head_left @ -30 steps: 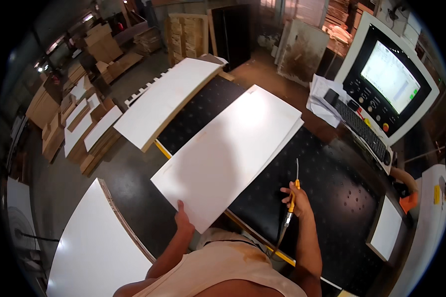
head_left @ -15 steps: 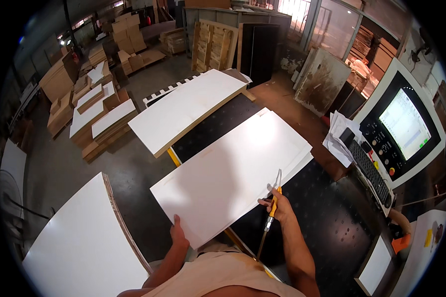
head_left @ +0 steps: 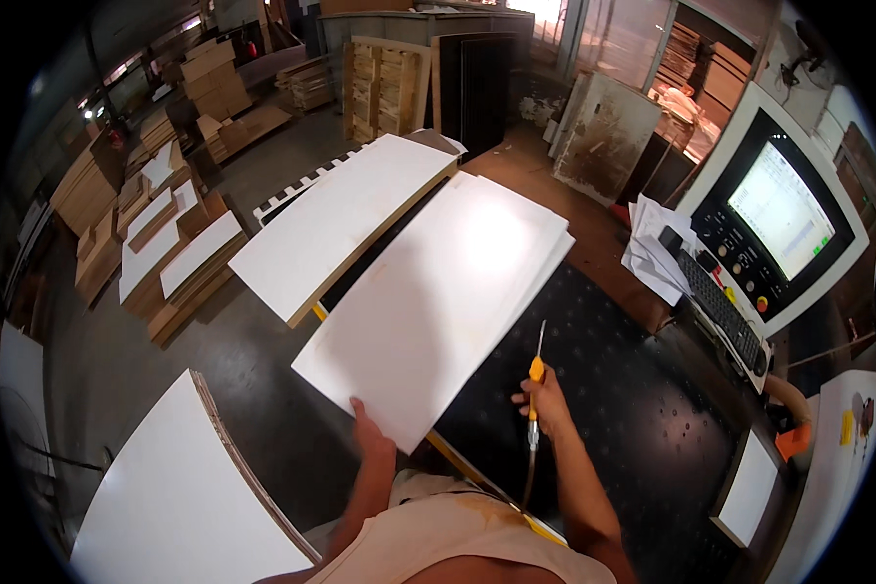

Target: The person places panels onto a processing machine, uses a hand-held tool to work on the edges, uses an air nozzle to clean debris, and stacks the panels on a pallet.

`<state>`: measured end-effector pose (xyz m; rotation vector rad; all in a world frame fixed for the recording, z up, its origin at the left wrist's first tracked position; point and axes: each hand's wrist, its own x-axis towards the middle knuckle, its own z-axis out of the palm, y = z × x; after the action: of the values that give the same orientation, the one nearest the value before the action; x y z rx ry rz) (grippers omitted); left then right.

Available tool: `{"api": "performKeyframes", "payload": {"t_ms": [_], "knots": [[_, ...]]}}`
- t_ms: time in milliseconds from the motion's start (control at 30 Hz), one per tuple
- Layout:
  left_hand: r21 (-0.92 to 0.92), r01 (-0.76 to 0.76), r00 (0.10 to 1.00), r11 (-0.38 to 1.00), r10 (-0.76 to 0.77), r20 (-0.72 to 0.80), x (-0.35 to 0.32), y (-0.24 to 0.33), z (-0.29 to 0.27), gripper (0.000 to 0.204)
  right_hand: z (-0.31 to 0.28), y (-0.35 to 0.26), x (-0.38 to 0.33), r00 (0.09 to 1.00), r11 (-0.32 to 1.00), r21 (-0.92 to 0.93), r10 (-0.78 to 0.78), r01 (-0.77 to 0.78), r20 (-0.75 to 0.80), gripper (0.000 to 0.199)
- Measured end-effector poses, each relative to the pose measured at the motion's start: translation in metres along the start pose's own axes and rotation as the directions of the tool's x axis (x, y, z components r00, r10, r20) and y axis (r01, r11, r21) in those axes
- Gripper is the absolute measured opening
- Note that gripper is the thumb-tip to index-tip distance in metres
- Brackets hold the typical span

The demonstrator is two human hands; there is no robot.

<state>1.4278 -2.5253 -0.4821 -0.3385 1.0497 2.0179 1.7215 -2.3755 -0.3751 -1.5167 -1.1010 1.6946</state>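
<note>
A white rectangular panel point(head_left: 414, 321) lies tilted across the black worktable, with at least one more white board point(head_left: 561, 255) showing under its right edge. My left hand point(head_left: 373, 431) grips its near-left edge, thumb on top and the other fingers hidden beneath. In my right hand point(head_left: 547, 401) is a yellow-handled air blow gun point(head_left: 535, 371), its thin nozzle pointing away from me and its hose running back toward my waist. That hand is over the black tabletop point(head_left: 613, 389), right of the panel and apart from it.
A thick stack of white panels point(head_left: 350, 209) is at the far left of the worktable. Another white stack point(head_left: 180, 487) stands at lower left. A control console point(head_left: 784, 209) with keyboard point(head_left: 720, 307) and papers point(head_left: 657, 243) is at right. Piled boards point(head_left: 156, 243) are on the floor.
The white panel has turned and shifted away toward the far-left stack, narrowing the gap between them. My right hand with the air blow gun has come away from the panel's edge.
</note>
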Motion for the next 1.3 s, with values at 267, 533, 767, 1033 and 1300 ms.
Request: {"api": "performKeyframes", "payload": {"t_ms": [267,533,767,1033,1300], "knots": [[0.042,0.048,0.933,0.998,-0.06,0.354,0.132,0.041,-0.006,0.076,-0.059,0.03,-0.154,0.977,0.935,-0.351,-0.035,-0.042,-0.209,0.061],[0.719,-0.662,0.65,0.21,0.639,0.412,0.03,0.037,0.025,0.059,-0.199,0.117,-0.328,0.883,0.795,-0.505,0.079,-0.335,-0.462,0.061],[0.147,-0.978,0.081,0.146,-0.38,0.921,-0.102,-0.122,0.12,0.065,-0.213,0.068,-0.453,0.762,0.783,-0.333,0.258,-0.526,-0.594,0.063],[-0.472,-0.877,-0.318,0.085,-0.841,0.439,-0.103,-0.234,0.161,0.09,-0.131,-0.046,-0.561,0.648,0.673,-0.155,0.584,-0.723,-0.489,0.078],[0.595,-0.724,-0.69,0.349,-0.356,-0.63,-0.155,-0.132,0.188,0.094,-0.048,-0.064,-0.598,0.477,0.528,-0.16,0.544,-0.834,-0.691,0.081]]}}
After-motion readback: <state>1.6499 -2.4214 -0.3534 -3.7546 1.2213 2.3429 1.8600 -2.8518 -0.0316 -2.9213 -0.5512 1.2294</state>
